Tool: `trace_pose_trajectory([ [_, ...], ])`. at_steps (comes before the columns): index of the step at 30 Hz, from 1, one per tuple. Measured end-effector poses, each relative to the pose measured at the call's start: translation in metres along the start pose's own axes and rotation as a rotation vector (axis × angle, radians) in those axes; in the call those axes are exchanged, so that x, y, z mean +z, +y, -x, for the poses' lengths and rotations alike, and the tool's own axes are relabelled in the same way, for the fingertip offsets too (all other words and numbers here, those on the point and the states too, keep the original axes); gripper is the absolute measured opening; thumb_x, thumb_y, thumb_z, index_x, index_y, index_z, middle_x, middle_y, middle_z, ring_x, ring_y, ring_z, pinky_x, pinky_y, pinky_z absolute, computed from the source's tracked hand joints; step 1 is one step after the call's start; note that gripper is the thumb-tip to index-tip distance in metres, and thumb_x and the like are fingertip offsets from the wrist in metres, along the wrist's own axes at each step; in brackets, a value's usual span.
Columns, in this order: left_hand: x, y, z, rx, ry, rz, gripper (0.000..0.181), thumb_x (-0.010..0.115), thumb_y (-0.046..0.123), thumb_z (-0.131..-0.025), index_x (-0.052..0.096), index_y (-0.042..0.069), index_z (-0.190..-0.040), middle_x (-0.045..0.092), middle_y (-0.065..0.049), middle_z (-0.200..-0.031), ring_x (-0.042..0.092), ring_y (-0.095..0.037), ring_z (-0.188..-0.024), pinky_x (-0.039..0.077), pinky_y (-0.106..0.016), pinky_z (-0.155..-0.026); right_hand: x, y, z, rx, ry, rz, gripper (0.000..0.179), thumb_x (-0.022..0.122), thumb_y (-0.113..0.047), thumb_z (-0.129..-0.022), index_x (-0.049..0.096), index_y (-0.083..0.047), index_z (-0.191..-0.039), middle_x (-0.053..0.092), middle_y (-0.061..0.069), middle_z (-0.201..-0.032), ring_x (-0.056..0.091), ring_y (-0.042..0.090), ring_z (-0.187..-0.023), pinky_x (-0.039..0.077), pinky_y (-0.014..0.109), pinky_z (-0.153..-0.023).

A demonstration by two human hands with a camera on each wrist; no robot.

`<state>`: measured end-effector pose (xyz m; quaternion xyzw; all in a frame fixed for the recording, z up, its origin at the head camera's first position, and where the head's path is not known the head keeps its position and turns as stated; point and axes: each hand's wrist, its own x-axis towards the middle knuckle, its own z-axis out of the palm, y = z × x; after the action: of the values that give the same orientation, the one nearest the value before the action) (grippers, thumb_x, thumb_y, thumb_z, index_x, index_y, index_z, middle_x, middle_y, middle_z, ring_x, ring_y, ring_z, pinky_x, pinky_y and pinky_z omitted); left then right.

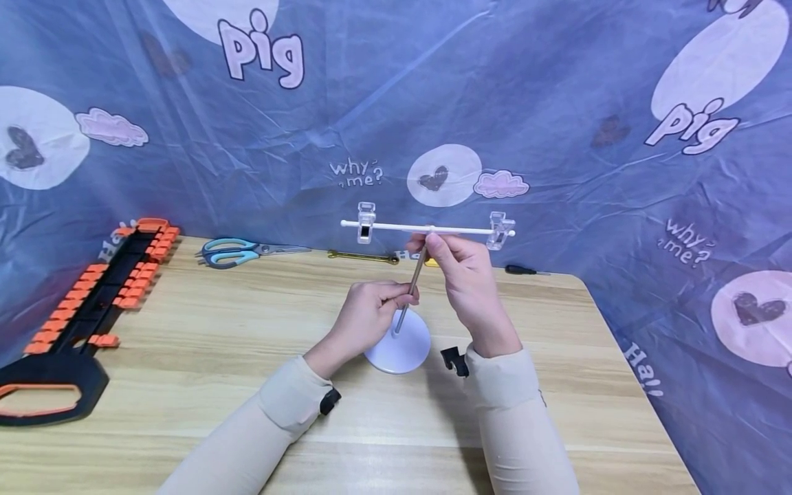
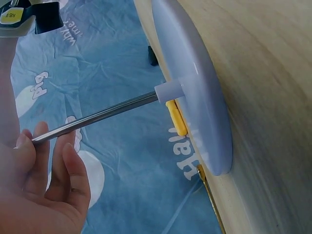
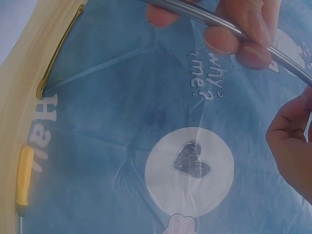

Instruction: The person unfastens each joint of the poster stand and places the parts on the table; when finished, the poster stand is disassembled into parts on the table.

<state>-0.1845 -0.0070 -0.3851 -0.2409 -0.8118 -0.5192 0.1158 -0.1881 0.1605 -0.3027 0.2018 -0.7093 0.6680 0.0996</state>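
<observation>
A small stand has a round white base [image 1: 408, 350], a metal rod [image 1: 413, 282] rising from it at a tilt, and a white crossbar [image 1: 402, 227] on top. Clear plastic clips [image 1: 366, 223] sit near both ends of the crossbar. My left hand [image 1: 365, 316] pinches the rod partway up, above the base. In the left wrist view, the base's rim [image 2: 214, 97] appears side-on by the tabletop; whether it touches is unclear. Just under the crossbar, my right hand [image 1: 473, 289] grips the rod's upper end between thumb and fingers.
An orange and black rack-like piece [image 1: 105, 289] lies at the left. Along the table's back edge lie blue-handled scissors [image 1: 232, 253], a gold wrench [image 1: 361, 257], a yellow-handled tool [image 3: 24, 175] and a black-handled screwdriver [image 1: 522, 269]. Printed blue cloth [image 1: 383, 103] hangs behind.
</observation>
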Motion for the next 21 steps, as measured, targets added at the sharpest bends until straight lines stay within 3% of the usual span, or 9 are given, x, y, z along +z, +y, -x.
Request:
trace_pose_trajectory([
  [5,-0.0002,0.0007,0.0003,0.008,0.006,0.002,0.015,0.074,0.015,-0.099,0.086,0.014,-0.109,0.083,0.004,-0.100,0.079,-0.013,-0.101,0.063,-0.034,-0.086,0.0018,-0.0005,-0.0002,-0.010,0.012,-0.017,0.031,0.056,-0.010,-0.110,0.073,0.016,-0.113,0.080,-0.009,-0.091,0.069,0.013,-0.095,0.052,0.028,-0.090],
  [21,-0.0001,0.0033,0.0021,-0.012,0.005,-0.008,0.019,0.072,0.010,-0.099,0.084,0.012,-0.113,0.083,0.003,-0.101,0.079,-0.014,-0.100,0.063,-0.035,-0.085,0.0056,0.0038,0.0004,-0.036,0.052,-0.064,0.024,0.061,-0.016,-0.109,0.080,-0.001,-0.108,0.080,-0.009,-0.093,0.071,0.011,-0.096,0.052,0.027,-0.088],
])
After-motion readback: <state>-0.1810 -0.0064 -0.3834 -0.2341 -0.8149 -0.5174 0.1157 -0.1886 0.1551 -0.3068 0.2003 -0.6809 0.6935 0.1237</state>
